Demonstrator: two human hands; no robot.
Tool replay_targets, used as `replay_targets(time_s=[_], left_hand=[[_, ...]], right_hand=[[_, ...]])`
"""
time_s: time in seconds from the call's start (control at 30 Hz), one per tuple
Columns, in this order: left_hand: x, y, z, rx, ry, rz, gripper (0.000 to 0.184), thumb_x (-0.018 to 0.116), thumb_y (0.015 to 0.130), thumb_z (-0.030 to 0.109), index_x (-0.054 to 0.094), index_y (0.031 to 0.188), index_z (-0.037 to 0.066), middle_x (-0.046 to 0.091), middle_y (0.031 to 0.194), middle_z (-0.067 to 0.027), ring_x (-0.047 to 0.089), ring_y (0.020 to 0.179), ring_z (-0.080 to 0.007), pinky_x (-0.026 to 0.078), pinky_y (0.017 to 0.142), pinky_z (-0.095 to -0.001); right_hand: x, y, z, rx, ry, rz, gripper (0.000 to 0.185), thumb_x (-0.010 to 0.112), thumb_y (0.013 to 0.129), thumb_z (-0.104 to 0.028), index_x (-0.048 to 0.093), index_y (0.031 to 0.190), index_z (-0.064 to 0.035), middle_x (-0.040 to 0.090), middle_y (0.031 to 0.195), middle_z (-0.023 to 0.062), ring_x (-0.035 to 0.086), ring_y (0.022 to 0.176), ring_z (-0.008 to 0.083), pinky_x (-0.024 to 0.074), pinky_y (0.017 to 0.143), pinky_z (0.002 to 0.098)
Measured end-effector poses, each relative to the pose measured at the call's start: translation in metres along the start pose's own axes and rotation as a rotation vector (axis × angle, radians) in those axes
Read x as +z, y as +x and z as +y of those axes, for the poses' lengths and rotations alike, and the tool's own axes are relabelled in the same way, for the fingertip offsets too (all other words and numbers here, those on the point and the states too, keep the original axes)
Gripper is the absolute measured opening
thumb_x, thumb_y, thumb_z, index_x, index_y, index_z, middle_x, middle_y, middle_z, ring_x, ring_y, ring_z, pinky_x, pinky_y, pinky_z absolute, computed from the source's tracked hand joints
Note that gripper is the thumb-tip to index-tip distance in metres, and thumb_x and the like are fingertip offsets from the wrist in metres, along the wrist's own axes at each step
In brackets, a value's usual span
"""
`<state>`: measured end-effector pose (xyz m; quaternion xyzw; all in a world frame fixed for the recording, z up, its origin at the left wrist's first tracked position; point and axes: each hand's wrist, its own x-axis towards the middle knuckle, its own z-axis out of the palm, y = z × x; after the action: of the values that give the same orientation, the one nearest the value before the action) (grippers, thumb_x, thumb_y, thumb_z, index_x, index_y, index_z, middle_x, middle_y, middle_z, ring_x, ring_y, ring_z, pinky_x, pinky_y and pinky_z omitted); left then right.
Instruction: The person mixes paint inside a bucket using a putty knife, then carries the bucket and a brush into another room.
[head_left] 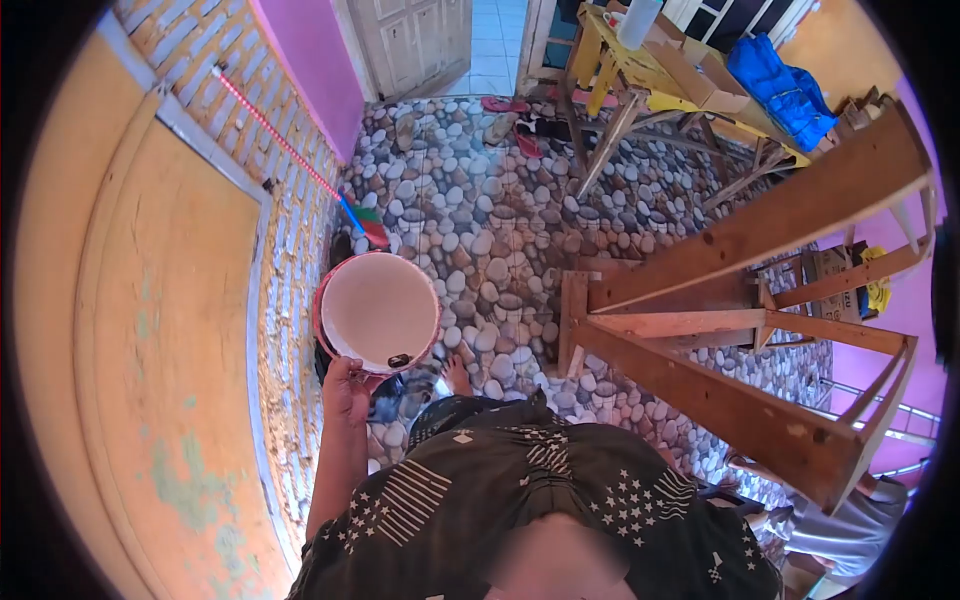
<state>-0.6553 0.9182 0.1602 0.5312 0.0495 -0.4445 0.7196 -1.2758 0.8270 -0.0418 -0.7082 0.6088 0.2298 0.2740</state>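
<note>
My left hand (347,392) is closed on the near rim of a round bucket (380,300), with the thumb over its edge. The bucket is pale inside, with a reddish outer edge, and its mouth faces up toward me. A small dark item (399,360) shows against the inner wall near my hand; its kind is too small to make out. My right hand does not appear in the view. Just beyond the bucket, a broom (350,212) with a red-and-white handle leans on the brick wall.
A wooden frame (700,400) rises at right. Farther back stand a yellow table (595,60) with cardboard boxes (690,75) and a blue bag (785,90). Sandals (500,127) lie by the doorway. Another person (840,525) is at lower right. An orange door (190,350) stands left.
</note>
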Motion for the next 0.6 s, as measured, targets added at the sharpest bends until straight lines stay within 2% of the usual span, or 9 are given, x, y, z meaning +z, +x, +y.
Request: replay_targets(time_s=[0.07, 0.13, 0.2, 0.33, 0.43, 0.6], left_hand=[[0.016, 0.031, 0.021, -0.012, 0.001, -0.051, 0.049, 0.053, 0.07, 0.012, 0.042, 0.117, 0.004, 0.054, 0.105, -0.0111, 0.056, 0.091, -0.0268, 0.05, 0.077, -0.0452], [0.027, 0.066, 0.036, -0.029, 0.015, -0.103, 0.04, 0.052, 0.07, 0.01, 0.046, 0.109, 0.004, 0.056, 0.098, -0.0109, 0.058, 0.085, -0.0267, 0.053, 0.071, -0.0467], [0.051, 0.094, 0.05, -0.037, 0.037, -0.168, 0.041, 0.053, 0.07, 0.01, 0.046, 0.11, 0.003, 0.055, 0.098, -0.0115, 0.057, 0.085, -0.0264, 0.053, 0.071, -0.0456], [0.103, 0.154, 0.071, -0.101, -0.009, -0.227, 0.034, 0.053, 0.071, 0.01, 0.049, 0.104, 0.002, 0.056, 0.096, -0.0121, 0.056, 0.087, -0.0274, 0.052, 0.071, -0.0459], [0.15, 0.195, 0.086, -0.13, -0.036, -0.242, 0.025, 0.053, 0.072, 0.009, 0.054, 0.096, 0.0, 0.058, 0.09, -0.013, 0.058, 0.082, -0.0284, 0.051, 0.072, -0.048], [0.21, 0.28, 0.101, -0.173, -0.032, -0.306, 0.029, 0.053, 0.071, 0.008, 0.053, 0.098, -0.002, 0.059, 0.092, -0.0161, 0.059, 0.084, -0.0312, 0.05, 0.075, -0.0517]], right_hand=[[0.023, 0.009, 0.003, -0.055, -0.037, -0.057, 0.037, 0.059, 0.077, -0.038, 0.062, 0.1, -0.0091, 0.061, 0.087, 0.0194, 0.059, 0.077, 0.0324, 0.0455, 0.066, 0.0446], [0.058, 0.025, 0.015, -0.201, -0.127, -0.111, 0.039, 0.06, 0.077, -0.041, 0.062, 0.102, -0.0104, 0.062, 0.087, 0.0181, 0.059, 0.076, 0.0304, 0.0453, 0.065, 0.044], [0.092, 0.049, 0.022, -0.371, -0.233, -0.12, 0.041, 0.061, 0.077, -0.044, 0.062, 0.103, -0.0117, 0.063, 0.087, 0.0168, 0.06, 0.075, 0.0283, 0.0452, 0.064, 0.0435], [-0.003, 0.066, -0.096, -0.005, 0.125, -0.062, 0.041, 0.06, 0.077, -0.042, 0.061, 0.103, -0.0105, 0.062, 0.087, 0.0179, 0.06, 0.076, 0.0296, 0.0452, 0.065, 0.0437], [-0.053, 0.105, -0.16, 0.035, 0.232, -0.02, 0.041, 0.059, 0.077, -0.041, 0.061, 0.104, -0.0097, 0.062, 0.087, 0.0187, 0.059, 0.077, 0.0307, 0.0452, 0.066, 0.044], [-0.129, 0.2, -0.248, -0.007, 0.342, 0.037, 0.041, 0.058, 0.077, -0.039, 0.06, 0.104, -0.0083, 0.061, 0.087, 0.0202, 0.059, 0.079, 0.0323, 0.0451, 0.067, 0.0443]])
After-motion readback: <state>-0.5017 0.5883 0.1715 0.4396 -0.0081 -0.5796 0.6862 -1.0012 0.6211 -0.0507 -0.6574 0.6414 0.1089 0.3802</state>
